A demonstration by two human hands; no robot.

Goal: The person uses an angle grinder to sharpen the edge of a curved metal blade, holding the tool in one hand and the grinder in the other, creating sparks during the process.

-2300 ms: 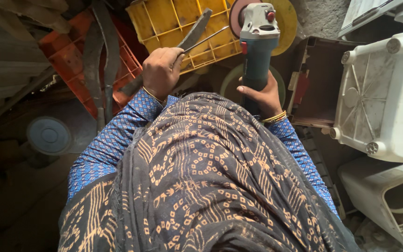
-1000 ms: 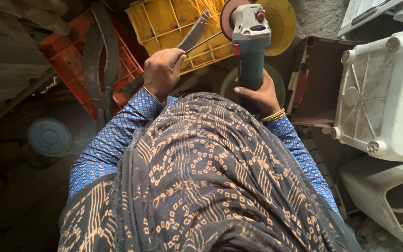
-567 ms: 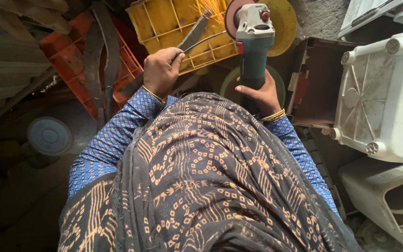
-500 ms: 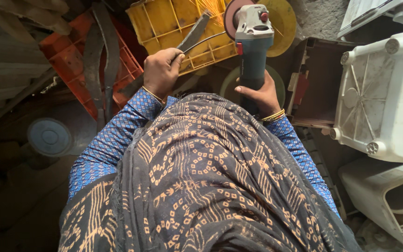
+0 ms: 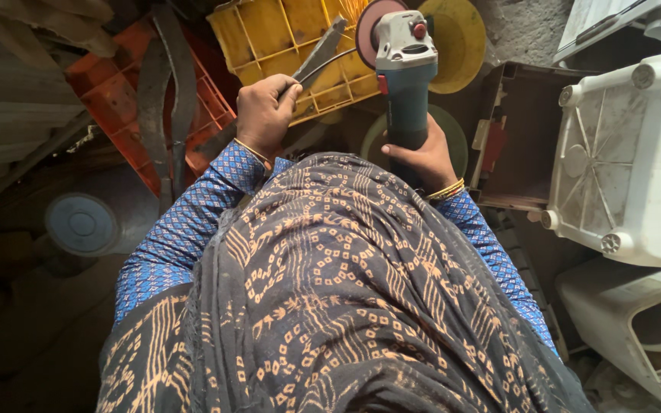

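No packages, labels, signs, screens — seemingly (view cluttered).

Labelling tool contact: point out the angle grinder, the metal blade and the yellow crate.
angle grinder (image 5: 405,76), head view, on its blue-grey body.
metal blade (image 5: 321,50), head view, on the flat grey part above the left hand.
yellow crate (image 5: 269,30), head view, on its gridded floor.

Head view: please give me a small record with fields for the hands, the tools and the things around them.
left hand: grips a flat metal blade, tip near the disc
right hand: holds the body of the grinder
grinder disc: at the blade tip, sparks above it
below the tools: yellow crate
left side: orange crate, round blue lid
right side: white plastic chair, overturned
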